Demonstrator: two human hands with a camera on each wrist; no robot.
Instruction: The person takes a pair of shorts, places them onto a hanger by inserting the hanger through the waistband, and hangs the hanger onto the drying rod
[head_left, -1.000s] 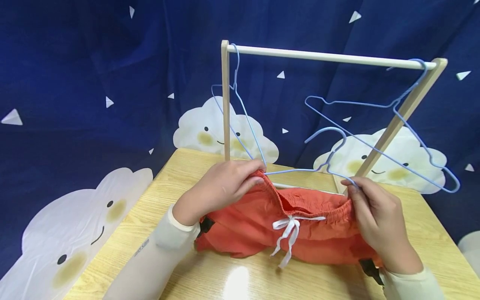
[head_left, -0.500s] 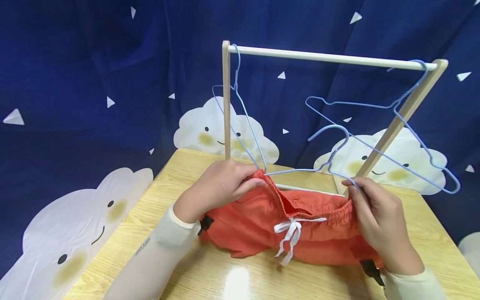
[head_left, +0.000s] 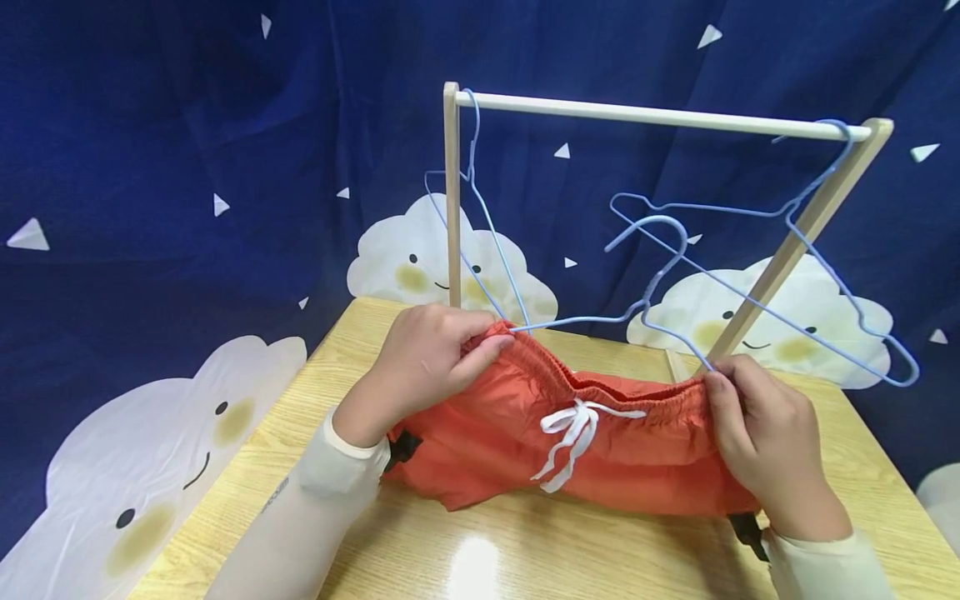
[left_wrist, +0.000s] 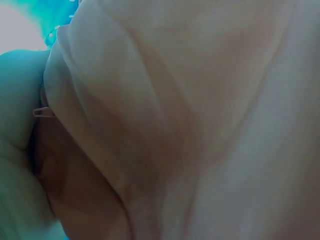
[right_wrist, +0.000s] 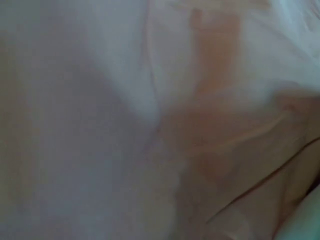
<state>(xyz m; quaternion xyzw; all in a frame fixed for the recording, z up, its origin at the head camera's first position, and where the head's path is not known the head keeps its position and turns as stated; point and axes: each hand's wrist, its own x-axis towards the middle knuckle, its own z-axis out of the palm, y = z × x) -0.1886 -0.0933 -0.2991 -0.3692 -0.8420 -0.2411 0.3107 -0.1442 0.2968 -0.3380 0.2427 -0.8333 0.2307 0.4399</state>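
Orange-red shorts (head_left: 637, 467) with a gathered elastic waistband and a white drawstring bow (head_left: 573, 429) are stretched between both hands. At the waistband's left end my left hand (head_left: 423, 358) pinches the cloth between thumb and fingers. My right hand (head_left: 768, 442) grips the opposite end, along with the shoulder of a blue wire hanger (head_left: 585, 320). The hanger's hook stands up above the waistband, and its lower part is hidden inside or behind the shorts. Close, blurred cloth of the shorts (left_wrist: 150, 125) fills the left wrist view; the right wrist view also holds blurred cloth (right_wrist: 225, 130).
Behind the shorts stands a wooden rack with a white rail (head_left: 637, 114). One blue hanger (head_left: 491, 225) hangs at its left end, another blue hanger (head_left: 817, 179) at its right. Beneath is a wood-grain table (head_left: 420, 550), backed by a dark blue curtain (head_left: 187, 125) with clouds.
Both hands keep their hold. The hanger and the waistband's left side have risen and shifted slightly left with my left hand, and the waistband opening looks narrower.
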